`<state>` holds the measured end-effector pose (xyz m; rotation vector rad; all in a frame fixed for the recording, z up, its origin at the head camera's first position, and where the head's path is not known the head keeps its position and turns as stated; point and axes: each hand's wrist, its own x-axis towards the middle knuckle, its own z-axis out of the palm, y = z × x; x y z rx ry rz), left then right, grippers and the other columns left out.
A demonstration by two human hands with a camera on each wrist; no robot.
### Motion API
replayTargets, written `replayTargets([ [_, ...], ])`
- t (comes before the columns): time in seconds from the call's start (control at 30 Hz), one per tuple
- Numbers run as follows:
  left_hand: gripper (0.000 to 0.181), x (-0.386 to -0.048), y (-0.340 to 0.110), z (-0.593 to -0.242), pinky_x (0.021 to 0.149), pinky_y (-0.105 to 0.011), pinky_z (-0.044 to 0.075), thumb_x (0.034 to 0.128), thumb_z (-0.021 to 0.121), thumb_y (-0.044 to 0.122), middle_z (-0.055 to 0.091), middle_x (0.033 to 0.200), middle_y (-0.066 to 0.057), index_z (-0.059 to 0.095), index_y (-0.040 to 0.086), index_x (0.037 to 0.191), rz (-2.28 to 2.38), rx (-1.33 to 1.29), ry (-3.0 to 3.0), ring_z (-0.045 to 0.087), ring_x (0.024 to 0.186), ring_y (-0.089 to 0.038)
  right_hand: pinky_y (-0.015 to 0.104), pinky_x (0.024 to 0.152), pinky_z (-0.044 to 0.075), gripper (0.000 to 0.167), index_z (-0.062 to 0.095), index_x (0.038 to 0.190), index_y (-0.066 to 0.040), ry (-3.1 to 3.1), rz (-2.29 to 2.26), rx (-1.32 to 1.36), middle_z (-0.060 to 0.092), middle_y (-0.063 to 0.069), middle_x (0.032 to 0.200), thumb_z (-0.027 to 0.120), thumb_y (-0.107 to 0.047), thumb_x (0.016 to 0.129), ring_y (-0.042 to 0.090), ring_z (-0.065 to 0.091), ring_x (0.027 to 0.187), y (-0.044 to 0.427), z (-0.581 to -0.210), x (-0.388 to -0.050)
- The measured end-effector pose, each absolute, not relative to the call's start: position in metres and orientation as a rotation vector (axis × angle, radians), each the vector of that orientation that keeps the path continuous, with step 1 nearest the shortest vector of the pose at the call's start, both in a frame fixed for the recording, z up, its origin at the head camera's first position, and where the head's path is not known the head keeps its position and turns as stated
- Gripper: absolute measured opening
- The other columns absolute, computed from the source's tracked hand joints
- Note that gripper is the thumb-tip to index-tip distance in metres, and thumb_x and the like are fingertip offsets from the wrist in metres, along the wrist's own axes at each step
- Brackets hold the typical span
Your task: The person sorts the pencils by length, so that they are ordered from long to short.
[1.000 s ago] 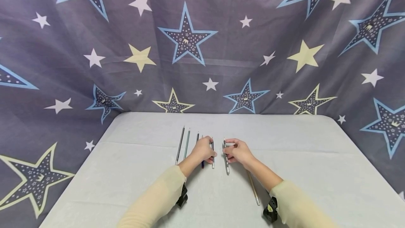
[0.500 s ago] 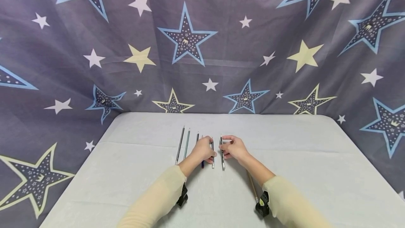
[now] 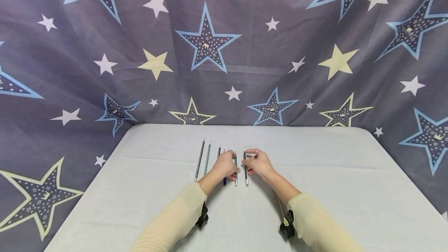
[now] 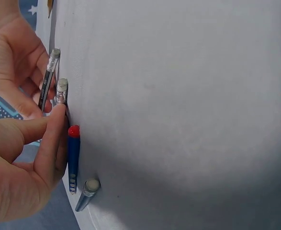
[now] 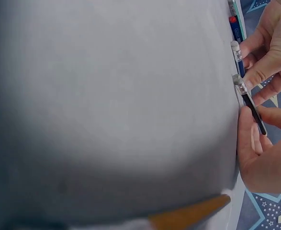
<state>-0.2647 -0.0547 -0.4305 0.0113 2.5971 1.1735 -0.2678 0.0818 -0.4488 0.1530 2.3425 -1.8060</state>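
Note:
In the head view my left hand (image 3: 223,165) pinches a dark pencil (image 3: 236,181) between thumb and fingers; its eraser end points toward me. Just right of it, my right hand (image 3: 259,163) holds a black pencil (image 3: 246,178) by thumb and fingertips, roughly parallel and a small gap away. The right wrist view shows this black pencil (image 5: 253,113) slanting, its white eraser end uppermost. Beside the left hand lies a blue stick with a red end (image 4: 73,153), partly covered by that hand in the head view.
Farther left lie a black pencil (image 3: 200,160), a teal pencil (image 3: 208,155) and another dark pencil (image 3: 219,151), side by side. A tan pencil (image 3: 280,207) lies under the right forearm. The pale cloth-covered table (image 3: 332,182) ends at a star-patterned curtain (image 3: 224,84).
The right hand has moved slightly left with its black pencil, closer to the left hand's pencil, and the pencil's near end has swung into line. The left hand stays put.

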Motion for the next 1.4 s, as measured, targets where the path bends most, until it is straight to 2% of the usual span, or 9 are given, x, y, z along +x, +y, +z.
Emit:
replayTargets([
  [0.17,0.057,-0.263,-0.054,-0.430,0.043,-0.025,0.056,0.0762,0.072,-0.003,0.057,0.068,-0.012,0.047,-0.002,0.127,1.179,0.007,2.597,0.058,0.043,-0.015,0.025,0.047,0.056,0.044,0.054,0.123,0.000,2.447,-1.733,0.109,0.056,0.003,0.067,0.067,-0.002,0.080,0.011,0.052,0.052,0.080,-0.452,-0.267],
  [0.4,0.057,-0.263,-0.053,-0.432,0.042,-0.024,0.055,0.0760,0.073,-0.001,0.061,0.087,-0.019,0.047,-0.002,0.126,1.165,0.022,2.622,0.056,0.040,-0.013,0.022,0.044,0.053,0.043,0.056,0.122,0.000,2.614,-1.570,0.060,0.057,0.005,0.068,0.069,-0.006,0.082,0.011,0.053,0.047,0.077,-0.450,-0.262],
  [0.73,0.054,-0.263,-0.054,-0.431,0.041,-0.022,0.054,0.0763,0.074,0.001,0.058,0.101,-0.022,0.049,-0.002,0.124,1.111,0.043,2.668,0.058,0.043,-0.013,0.019,0.043,0.050,0.041,0.058,0.121,-0.001,2.722,-1.401,0.017,0.059,0.006,0.073,0.069,-0.010,0.083,0.009,0.054,0.046,0.074,-0.449,-0.261],
  [0.87,0.054,-0.263,-0.054,-0.431,0.042,-0.024,0.055,0.0770,0.073,0.000,0.061,0.086,-0.019,0.048,-0.001,0.126,1.132,0.029,2.638,0.057,0.042,-0.013,0.019,0.045,0.052,0.041,0.058,0.121,-0.001,2.733,-1.373,0.017,0.059,0.007,0.073,0.069,-0.010,0.082,0.009,0.055,0.047,0.073,-0.449,-0.262],
  [1.0,0.056,-0.264,-0.054,-0.431,0.042,-0.026,0.055,0.0773,0.072,-0.002,0.058,0.068,-0.013,0.047,-0.001,0.127,1.169,0.004,2.597,0.055,0.040,-0.013,0.019,0.043,0.051,0.041,0.058,0.120,-0.002,2.752,-1.343,0.018,0.057,0.006,0.070,0.069,-0.011,0.082,0.009,0.055,0.046,0.072,-0.450,-0.262],
  [1.4,0.057,-0.265,-0.053,-0.432,0.042,-0.026,0.055,0.0770,0.071,-0.003,0.058,0.067,-0.013,0.046,0.000,0.128,1.172,-0.020,2.591,0.055,0.040,-0.014,0.018,0.041,0.046,0.041,0.059,0.120,-0.003,2.778,-1.292,0.026,0.056,0.003,0.067,0.070,-0.013,0.082,0.008,0.053,0.044,0.071,-0.453,-0.264],
])
